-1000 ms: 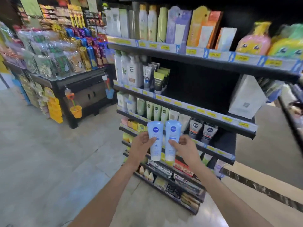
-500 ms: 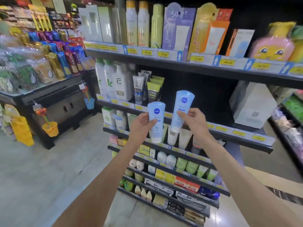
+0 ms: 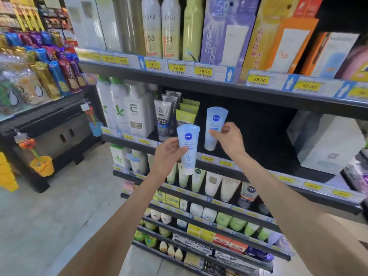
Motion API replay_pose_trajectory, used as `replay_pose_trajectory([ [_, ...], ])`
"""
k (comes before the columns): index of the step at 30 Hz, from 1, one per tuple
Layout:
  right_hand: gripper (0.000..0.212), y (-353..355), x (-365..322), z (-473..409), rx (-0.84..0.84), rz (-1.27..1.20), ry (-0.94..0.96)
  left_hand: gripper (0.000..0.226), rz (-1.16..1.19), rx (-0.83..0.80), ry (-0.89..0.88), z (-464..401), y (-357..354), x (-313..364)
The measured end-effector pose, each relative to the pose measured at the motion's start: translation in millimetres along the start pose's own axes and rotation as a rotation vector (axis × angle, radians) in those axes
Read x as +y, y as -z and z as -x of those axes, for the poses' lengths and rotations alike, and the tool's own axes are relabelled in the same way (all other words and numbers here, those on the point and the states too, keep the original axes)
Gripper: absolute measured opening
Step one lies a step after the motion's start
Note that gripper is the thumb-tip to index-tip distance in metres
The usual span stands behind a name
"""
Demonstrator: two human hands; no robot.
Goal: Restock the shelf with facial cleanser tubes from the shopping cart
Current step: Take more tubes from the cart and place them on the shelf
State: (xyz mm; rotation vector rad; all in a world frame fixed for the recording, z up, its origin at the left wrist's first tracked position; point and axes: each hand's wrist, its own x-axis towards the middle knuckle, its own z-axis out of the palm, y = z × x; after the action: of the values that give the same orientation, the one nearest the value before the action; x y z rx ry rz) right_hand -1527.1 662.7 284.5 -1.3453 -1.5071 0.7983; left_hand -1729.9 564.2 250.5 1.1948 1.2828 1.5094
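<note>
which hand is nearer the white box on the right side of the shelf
Right. The right hand, gripping a blue tube, is out over the dark gap left of the white box. The left hand, holding another blue tube, sits farther left.

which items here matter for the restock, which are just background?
Job:
- blue tube in the left hand, tube at
- blue tube in the right hand, tube at
- dark gap on the second shelf

Background:
- MEN tube
- green tubes
- white bottles
- white box
- snack rack
</note>
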Motion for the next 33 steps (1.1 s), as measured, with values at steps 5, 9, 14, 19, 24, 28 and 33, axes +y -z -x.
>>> replay_pose_trajectory([
  [5, 0.035, -17.0, 11.3, -3.9, 0.009, 0.033, 0.012, 0.031, 0.028, -0.018, 0.018, -7.5, 1.2, -13.4],
  [9, 0.040, -20.7, 15.8, -9.3, -0.010, 0.068, 0.002, 0.030, 0.068, -0.015, 0.025, -10.8, 0.7, -19.4],
  [14, 0.044, -20.9, 25.8, -17.2, -0.045, 0.190, -0.004, 0.032, 0.072, -0.029, 0.025, -12.8, 1.4, -24.2],
  [19, 0.043, -25.7, 28.2, -40.2, -0.014, 0.237, 0.012, 0.036, 0.082, -0.027, 0.044, -10.4, 1.9, -30.7],
  [24, 0.042, -34.9, 29.6, -66.3, 0.027, 0.299, 0.012, 0.035, 0.075, -0.047, 0.039, -12.3, 5.7, -30.9],
  [28, 0.041, -42.1, 32.7, -77.8, 0.054, 0.297, 0.013, 0.035, 0.075, -0.055, 0.030, -11.7, 8.3, -31.5],
  [33, 0.041, -46.1, 34.2, -82.8, 0.060, 0.291, 0.001, 0.036, 0.078, -0.051, 0.038, -10.3, 11.5, -29.4],
])
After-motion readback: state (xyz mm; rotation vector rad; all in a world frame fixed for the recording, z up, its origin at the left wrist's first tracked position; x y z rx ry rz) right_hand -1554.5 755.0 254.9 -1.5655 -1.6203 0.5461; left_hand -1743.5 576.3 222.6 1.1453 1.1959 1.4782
